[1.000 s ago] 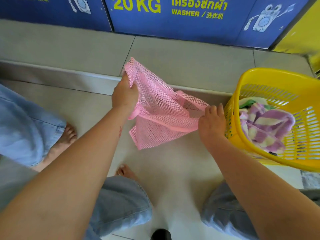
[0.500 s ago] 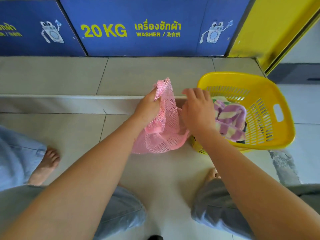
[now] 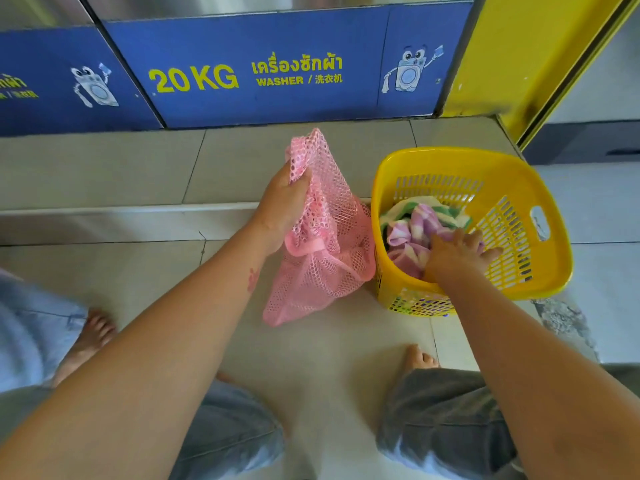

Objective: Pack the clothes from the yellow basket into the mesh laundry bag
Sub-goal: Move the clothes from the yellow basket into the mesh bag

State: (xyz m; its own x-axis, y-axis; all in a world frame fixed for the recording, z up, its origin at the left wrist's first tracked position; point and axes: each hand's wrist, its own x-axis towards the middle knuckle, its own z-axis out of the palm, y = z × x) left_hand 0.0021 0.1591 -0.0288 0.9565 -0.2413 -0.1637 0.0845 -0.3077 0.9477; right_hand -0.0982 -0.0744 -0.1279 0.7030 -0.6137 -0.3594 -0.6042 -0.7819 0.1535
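Note:
My left hand [image 3: 282, 206] grips the upper edge of a pink mesh laundry bag [image 3: 322, 258], which hangs down and touches the floor just left of the basket. The yellow plastic basket [image 3: 540, 271] stands on the tiled floor at the right. Inside it lies a purple, cream and green striped cloth [image 3: 415, 220]. My right hand [image 3: 457, 252] reaches into the basket and rests on that cloth with fingers spread; a firm grip does not show.
A raised tiled step [image 3: 138, 216] runs across in front of blue washer panels [image 3: 263, 74] marked 20 KG. A yellow wall panel [image 3: 530, 53] stands at the back right. My bare feet [image 3: 419, 358] and jeans-clad knees are below. Another person's foot [image 3: 93, 334] is at the left.
My right hand let go of the mesh bag and moved right into the basket onto the striped cloth. My left hand keeps holding the bag, which now hangs lower.

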